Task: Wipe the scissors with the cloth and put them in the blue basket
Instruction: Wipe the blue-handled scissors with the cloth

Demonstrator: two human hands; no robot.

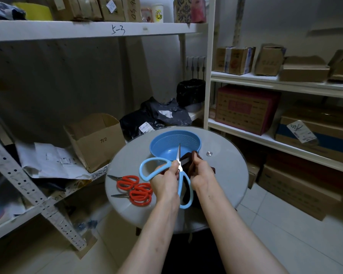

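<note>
My left hand (164, 177) grips a pair of blue-handled scissors (147, 169) near the pivot, blades spread apart above the table. One blade points up over the blue basket (160, 144); the other runs right into a dark brown cloth (191, 158). My right hand (201, 173) holds that cloth wrapped around the blade. The basket stands at the far side of the round glass table (226, 175) and looks empty inside. Two pairs of red-handled scissors (136, 187) lie on the table to the left of my hands.
White metal shelving with cardboard boxes stands on the left and right. An open cardboard box (95, 139) and dark plastic bags (156, 117) sit behind the table. The floor below is light tile.
</note>
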